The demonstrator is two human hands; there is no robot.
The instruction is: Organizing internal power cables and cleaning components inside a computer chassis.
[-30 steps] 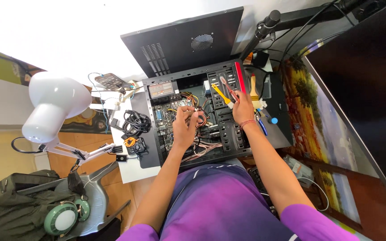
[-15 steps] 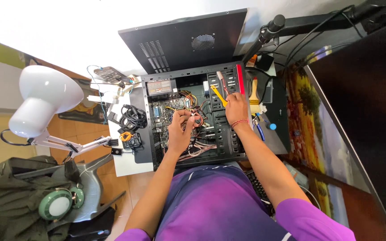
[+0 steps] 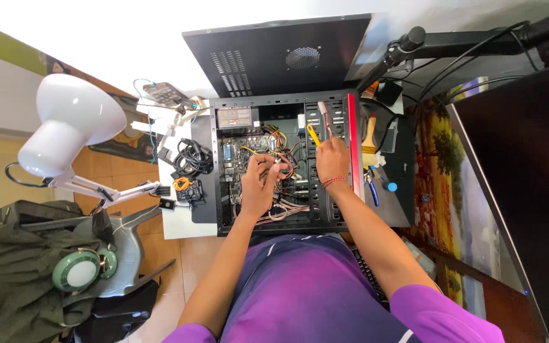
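Note:
An open black computer case lies flat on a small white table, its motherboard and coloured cables exposed. My left hand reaches into the middle of the case, fingers pinched around a bundle of thin wires. My right hand sits at the right side of the case by the red edge strip, gripping a yellow-handled screwdriver that points toward the far end. The removed black side panel leans behind the case.
A white desk lamp stands at the left. Loose black cables lie left of the case. A brush and blue-handled pliers rest on the black surface at right. A large dark monitor fills the right side. A chair with green headphones is at lower left.
The camera view shifted slightly. My right hand drew back a little toward me along the case's right side; my left hand stays on the wires in the middle.

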